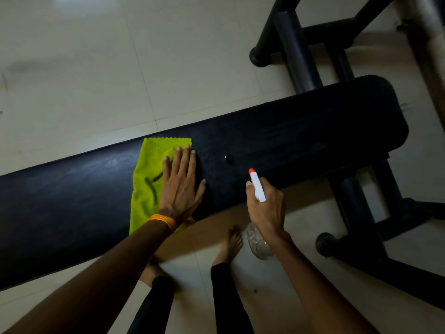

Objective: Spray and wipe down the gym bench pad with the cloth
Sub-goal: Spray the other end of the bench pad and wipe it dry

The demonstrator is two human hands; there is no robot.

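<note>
**A:** How far along is this?

**B:** Partway, I'd judge. The pad point(289, 131) runs long and black under both grips. The cloth point(147, 179) lies spread on it beneath the left grip point(181, 186), which presses it down with straight, splayed fingers and pinches nothing. The cloth's near edge hangs off the pad below that wrist.

**A:** And the other?

**B:** The right grip point(265, 208) is wrapped round the bottle point(257, 186), with the red nozzle aimed out over the pad. Drops point(227, 157) sit on the pad between the two grips, just beyond the right one and apart from the cloth.

**A:** So spraying is done?

**B:** Some spray is on, at least. Those drops are unwiped, so the wiping of that patch is left. The long stretch right of the right grip shows no beads that I can make out.

**A:** What can't you read?

**B:** The pad's end left of the left grip is cut off. Its dull sheen there could be wet or only glare. The bottle's clear body hides mostly behind the right wrist, so its fill is unknown, and the trigger finger is hard to see.
</note>
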